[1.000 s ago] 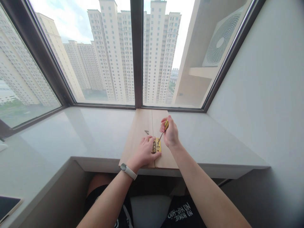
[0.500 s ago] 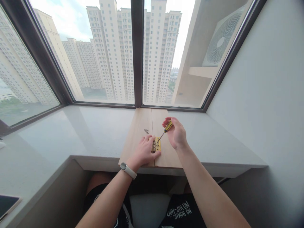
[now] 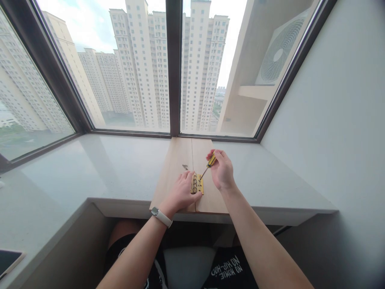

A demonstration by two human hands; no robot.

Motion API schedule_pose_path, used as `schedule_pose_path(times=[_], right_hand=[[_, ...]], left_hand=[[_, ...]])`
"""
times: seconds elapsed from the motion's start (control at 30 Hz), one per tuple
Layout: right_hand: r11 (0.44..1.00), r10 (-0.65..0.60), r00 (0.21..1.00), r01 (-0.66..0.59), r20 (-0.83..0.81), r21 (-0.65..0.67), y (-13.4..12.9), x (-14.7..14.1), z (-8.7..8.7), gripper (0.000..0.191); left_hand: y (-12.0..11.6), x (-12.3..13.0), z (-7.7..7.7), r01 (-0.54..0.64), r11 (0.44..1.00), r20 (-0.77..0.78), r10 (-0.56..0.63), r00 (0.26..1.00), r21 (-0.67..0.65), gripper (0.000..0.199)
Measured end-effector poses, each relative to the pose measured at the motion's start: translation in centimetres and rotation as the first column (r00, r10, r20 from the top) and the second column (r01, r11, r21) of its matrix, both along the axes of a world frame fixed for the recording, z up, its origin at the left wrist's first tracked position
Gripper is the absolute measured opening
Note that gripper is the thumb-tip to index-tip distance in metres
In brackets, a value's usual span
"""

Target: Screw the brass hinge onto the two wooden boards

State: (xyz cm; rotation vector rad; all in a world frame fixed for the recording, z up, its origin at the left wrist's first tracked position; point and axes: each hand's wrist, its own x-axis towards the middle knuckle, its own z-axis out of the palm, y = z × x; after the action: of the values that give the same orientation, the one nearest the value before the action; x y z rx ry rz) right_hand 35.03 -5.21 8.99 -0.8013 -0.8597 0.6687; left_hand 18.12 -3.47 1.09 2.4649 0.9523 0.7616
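Note:
Two light wooden boards (image 3: 176, 154) lie side by side on the white sill. Across their seam sits a gold hinge (image 3: 201, 188), its left part covered by my left hand (image 3: 183, 190), which grips it at the edges with fingers and thumb. My right hand (image 3: 222, 168) is closed round the yellow and black handle of a screwdriver (image 3: 211, 160). The screwdriver slants down to the left, its tip at the upper part of the hinge's right leaf. Small screws (image 3: 185, 166) lie on the left board, just beyond my left hand.
The white sill (image 3: 129, 168) runs along the window, whose dark frame (image 3: 174, 80) meets the boards' far ends. A dark flat device (image 3: 9, 261) lies at the lower left edge. A white wall (image 3: 331, 100) rises on the right.
My right hand and the screwdriver handle have shifted very slightly left, while the tip stays at the hinge. My left hand keeps its place on the hinge.

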Motion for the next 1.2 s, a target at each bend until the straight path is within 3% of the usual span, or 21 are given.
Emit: schedule_pose_path(times=[0.17, 0.33, 0.57, 0.87, 1.2], right_hand=[[0.999, 0.033, 0.998, -0.034, -0.046, -0.012, -0.2, -0.4, 0.2, 0.03], [0.991, 0.136, 0.991, -0.135, -0.012, 0.018, -0.4, -0.8, 0.5, 0.016], [0.983, 0.171, 0.985, -0.169, -0.025, 0.071, 0.0, -0.3, 0.3, 0.023], [0.979, 0.192, 0.981, -0.19, -0.016, 0.077, 0.2, -0.3, 0.2, 0.023], [0.983, 0.18, 0.984, -0.179, -0.015, 0.051, 0.1, -0.3, 0.2, 0.021]], left_hand=[[0.0, 0.0, 0.0, -0.017, 1.0, -0.003, 0.017, 1.0, -0.014, 0.083], [-0.3, -0.1, 0.5, -0.008, 1.0, 0.007, 0.008, 1.0, -0.028, 0.086], [-0.1, -2.1, 1.7, 0.011, 0.998, -0.022, -0.012, 1.0, -0.058, 0.081], [0.5, -3.1, 0.7, 0.006, 0.999, -0.046, -0.009, 0.999, -0.052, 0.074], [0.3, -3.0, 0.6, -0.021, 1.0, -0.076, 0.02, 0.997, -0.017, 0.072]])
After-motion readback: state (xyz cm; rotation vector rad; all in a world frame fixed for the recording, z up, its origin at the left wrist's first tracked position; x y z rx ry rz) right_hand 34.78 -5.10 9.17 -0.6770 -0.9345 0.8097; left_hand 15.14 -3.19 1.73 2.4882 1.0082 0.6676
